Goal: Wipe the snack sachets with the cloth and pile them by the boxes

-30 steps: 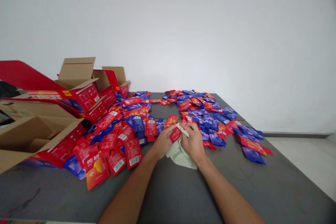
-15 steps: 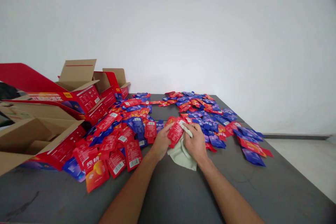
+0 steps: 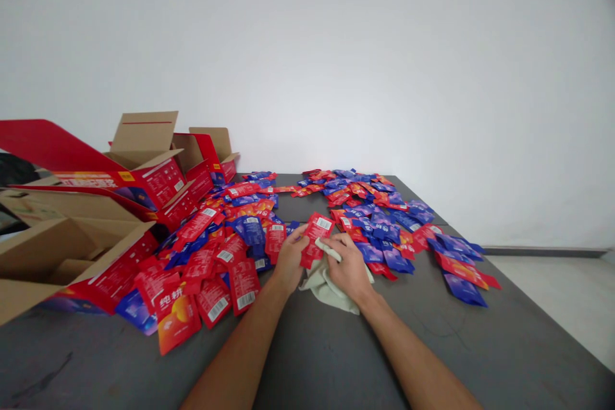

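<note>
My left hand (image 3: 291, 261) grips a red packet (image 3: 319, 228) by its left edge, its barcode side up. A pale green cloth (image 3: 331, 291) is bunched in my right hand (image 3: 346, 264), and a fold of it lies against the packet's face. The rest of the cloth hangs down onto the dark table (image 3: 327, 359). To the left of my hands lies a heap of red and blue packets (image 3: 230, 246). Another pile of red and blue packets (image 3: 379, 230) spreads beyond my right hand.
Open red cardboard boxes stand along the left side, the nearest box (image 3: 115, 262) beside the left heap. A few packets (image 3: 464, 291) lie near the table's right edge. Behind the table rises a white wall (image 3: 336, 64).
The cloth in my right hand has moved left and down across the packet. The packet has shifted slightly left and its barcode now shows uncovered. My right hand has moved a little left.
</note>
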`<state>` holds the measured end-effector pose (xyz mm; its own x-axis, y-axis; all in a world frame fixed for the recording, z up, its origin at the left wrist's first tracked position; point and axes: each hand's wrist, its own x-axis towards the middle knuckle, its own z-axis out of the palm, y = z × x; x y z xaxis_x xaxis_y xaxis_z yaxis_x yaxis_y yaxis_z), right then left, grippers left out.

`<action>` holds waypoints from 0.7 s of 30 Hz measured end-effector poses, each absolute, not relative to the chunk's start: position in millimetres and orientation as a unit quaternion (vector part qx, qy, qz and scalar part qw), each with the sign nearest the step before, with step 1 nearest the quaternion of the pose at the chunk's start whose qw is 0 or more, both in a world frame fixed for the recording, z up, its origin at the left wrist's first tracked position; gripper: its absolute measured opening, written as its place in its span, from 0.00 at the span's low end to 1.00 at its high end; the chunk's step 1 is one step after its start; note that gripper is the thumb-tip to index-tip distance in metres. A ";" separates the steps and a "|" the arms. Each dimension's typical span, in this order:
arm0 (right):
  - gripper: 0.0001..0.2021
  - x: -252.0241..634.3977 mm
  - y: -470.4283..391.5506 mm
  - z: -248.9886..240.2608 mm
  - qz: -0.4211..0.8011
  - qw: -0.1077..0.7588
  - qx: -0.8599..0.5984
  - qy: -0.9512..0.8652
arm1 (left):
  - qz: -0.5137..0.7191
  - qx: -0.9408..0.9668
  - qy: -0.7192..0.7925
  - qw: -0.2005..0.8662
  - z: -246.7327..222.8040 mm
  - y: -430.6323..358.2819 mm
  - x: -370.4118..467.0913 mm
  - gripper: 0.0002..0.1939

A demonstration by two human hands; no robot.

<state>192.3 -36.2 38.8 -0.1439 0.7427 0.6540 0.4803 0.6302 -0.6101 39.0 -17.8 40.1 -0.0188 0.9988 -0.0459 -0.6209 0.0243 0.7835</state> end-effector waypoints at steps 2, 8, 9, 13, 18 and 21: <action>0.17 194.2 -36.7 43.9 0.118 0.541 -0.435 -0.710 | 0.644 0.286 0.333 0.627 40.7 -17.5 37.4 0.25; 0.14 189.6 -40.2 46.2 0.125 0.561 -0.420 -0.703 | 0.647 0.307 0.336 0.612 42.9 -23.1 38.8 0.29; 0.14 187.7 -41.3 45.8 0.130 0.560 -0.413 -0.706 | 0.641 0.320 0.332 0.614 41.5 -23.9 41.2 0.27; 0.13 183.2 -44.1 44.7 0.134 0.568 -0.394 -0.710 | 0.601 0.348 0.317 0.646 35.4 -24.3 51.2 0.18; 0.16 182.3 -43.2 39.4 0.129 0.548 -0.377 -0.735 | 0.646 0.263 0.282 0.659 41.0 -21.9 52.9 0.19; 0.19 180.5 -43.8 35.7 0.134 0.505 -0.352 -0.776 | 0.644 0.240 0.266 0.676 45.1 -22.0 50.5 0.18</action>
